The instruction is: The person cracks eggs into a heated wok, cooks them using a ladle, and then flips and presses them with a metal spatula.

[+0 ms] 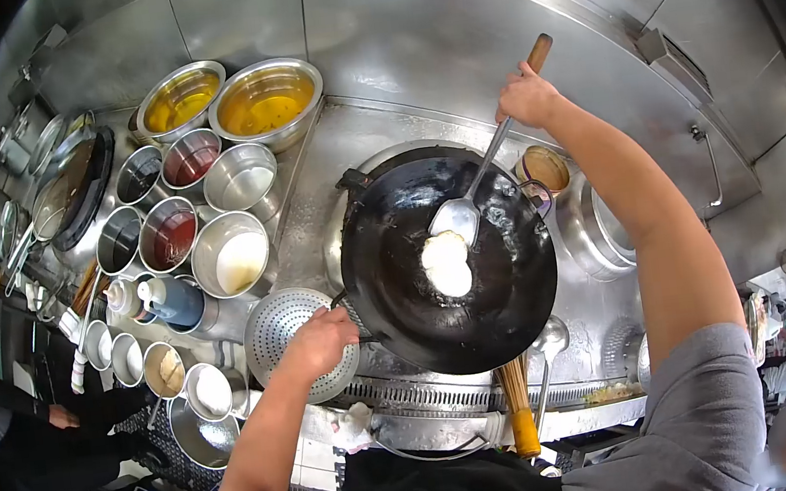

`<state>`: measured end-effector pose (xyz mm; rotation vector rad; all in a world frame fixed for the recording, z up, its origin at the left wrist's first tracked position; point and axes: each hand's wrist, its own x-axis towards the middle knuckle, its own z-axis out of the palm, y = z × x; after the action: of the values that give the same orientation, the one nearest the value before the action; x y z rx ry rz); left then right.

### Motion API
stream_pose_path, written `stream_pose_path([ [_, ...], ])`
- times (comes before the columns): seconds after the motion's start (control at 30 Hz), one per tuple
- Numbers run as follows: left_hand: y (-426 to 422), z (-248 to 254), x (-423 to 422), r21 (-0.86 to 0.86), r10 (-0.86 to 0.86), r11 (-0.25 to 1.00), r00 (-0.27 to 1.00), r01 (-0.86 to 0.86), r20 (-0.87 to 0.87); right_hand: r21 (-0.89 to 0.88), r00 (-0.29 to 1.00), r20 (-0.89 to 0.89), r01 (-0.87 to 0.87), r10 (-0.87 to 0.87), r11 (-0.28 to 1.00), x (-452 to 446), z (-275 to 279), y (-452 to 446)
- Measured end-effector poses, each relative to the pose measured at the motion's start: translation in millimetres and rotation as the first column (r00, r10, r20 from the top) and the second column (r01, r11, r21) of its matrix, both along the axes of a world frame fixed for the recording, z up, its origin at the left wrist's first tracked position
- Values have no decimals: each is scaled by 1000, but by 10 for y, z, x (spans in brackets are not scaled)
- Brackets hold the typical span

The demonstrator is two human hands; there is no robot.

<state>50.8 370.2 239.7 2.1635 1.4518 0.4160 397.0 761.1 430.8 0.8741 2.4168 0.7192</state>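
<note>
A black wok (401, 312) sits on the stove in the middle of the view, with a shine of oil or liquid inside. My left hand (321, 341) is closed around the dark loop handle at the wok's lower left. In my right hand (530, 99) is a metal wok spatula (490, 159), gripped near its wooden end and slanting down into the wok. Its blade touches a white, egg-like piece of food (447, 266) lying on the wok's bottom. Just under my left hand is a perforated strainer (273, 342).
Two bowls of yellow oil (276, 113) stand at the back left, with several metal pots of sauces (169, 237) before them. Squeeze bottles (158, 294) and small seasoning cups (208, 391) sit nearer. A bamboo brush (521, 415) and a ladle (549, 339) lie front right. Other people are at both sides.
</note>
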Motion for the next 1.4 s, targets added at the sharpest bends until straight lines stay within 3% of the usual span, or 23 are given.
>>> stream_pose_path([
  [0.3,-16,45,12,-41,41,998,999,-40,36,-19,986,48,-160,161,987,-474,-52,51],
  [0.4,-19,37,2,-14,5,1000,998,-4,57,13,978,179,-109,105,994,-606,57,47],
  [0.5,-40,111,7,-17,15,1000,998,-14,54,-25,976,173,-128,131,991,-602,-104,41],
  [0.6,-57,63,9,12,15,1000,997,-15,73,-37,965,43,-257,259,966,-488,-175,107],
  [0.7,-63,9,16,39,1,999,997,-5,83,27,960,123,-257,252,966,-445,-154,183],
  [0.8,-81,44,21,24,28,999,995,-30,95,14,959,92,-271,268,963,-394,-118,220],
  [1.0,-100,47,41,19,42,999,998,-43,41,-8,982,113,-153,153,988,-232,-101,74],
  [1.1,-144,91,78,-2,50,999,998,-50,27,103,995,71,-78,71,992,95,74,157],
  [1.23,-336,225,178,56,86,995,996,-84,-37,179,965,96,226,-245,958,585,367,-333],
  [1.33,-586,114,382,-71,68,995,995,-73,-67,160,875,79,461,-477,873,942,437,-1071],
  [1.37,-694,-118,475,63,28,998,999,-30,32,151,838,145,506,-526,849,973,512,-1389],
  [1.4,-754,-24,651,-45,43,998,998,-46,-55,144,795,213,549,-568,823,1002,565,-1712],
])
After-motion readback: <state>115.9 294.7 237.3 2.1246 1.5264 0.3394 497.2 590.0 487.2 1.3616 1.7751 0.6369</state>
